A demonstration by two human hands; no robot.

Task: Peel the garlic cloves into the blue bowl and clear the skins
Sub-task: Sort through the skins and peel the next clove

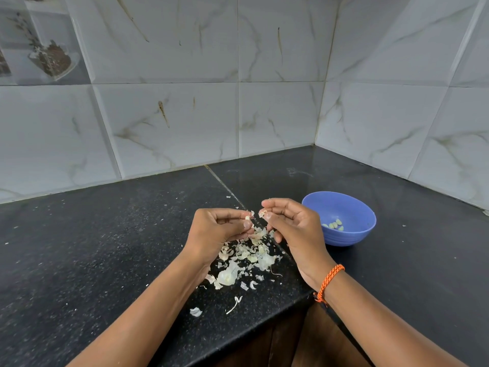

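Step in hand: peeling; a few pale peeled cloves (334, 225) already lie in the round blue plastic bowl (354, 207), so the task looks partly done.
Left hand (221, 229): fingers curled, the tips pinch a small whitish garlic clove (247, 218), held above the dark speckled stone surface (105, 247).
Right hand (291, 223): fingers curled too, thumb and fingertips pinch a thin piece of papery skin (262, 213), just beside the clove.
Pose: both palms turn inward, the forearms come from below, an orange braided wristband (329, 280) on the right one.
Skins: a loose heap of dry pale peelings (246, 258) lies under the hands.
Bowl: right of the hands, near.
Next move, I think: drop the skin, put the clove in the bowl; later gather the heap.
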